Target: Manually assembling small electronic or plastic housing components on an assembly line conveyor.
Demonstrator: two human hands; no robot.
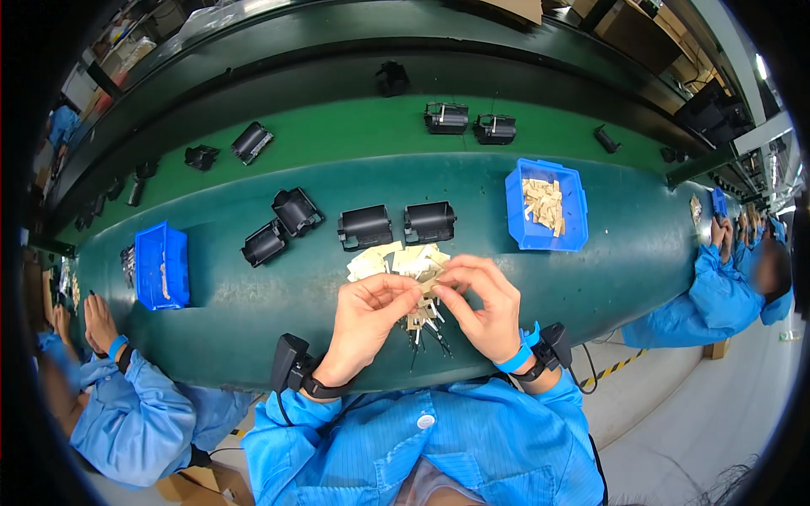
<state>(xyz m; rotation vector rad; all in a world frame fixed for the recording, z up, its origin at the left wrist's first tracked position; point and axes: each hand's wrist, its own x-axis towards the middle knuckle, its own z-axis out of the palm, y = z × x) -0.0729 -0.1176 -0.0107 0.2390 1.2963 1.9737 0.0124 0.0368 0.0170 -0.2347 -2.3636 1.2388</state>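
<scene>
My left hand (364, 319) and my right hand (487, 310) meet over the bench in the middle. Their fingertips pinch a small cream-coloured flat piece (429, 287) between them; its exact kind is too small to make out. Just beyond my fingers lies a heap of pale cream flat pieces (369, 262), partly hidden by the hands. Beneath the hands several thin black-and-white slender parts (429, 331) fan out toward me. Two black plastic housings (365, 226) rest side by side behind the heap.
At the right stands a blue bin (577, 221) holding cream pieces; another blue bin (178, 266) is at the left. Two more black housings (295, 211) lie left of centre. Further housings (446, 118) sit on the green belt (337, 139) behind. Co-workers in blue are at both sides.
</scene>
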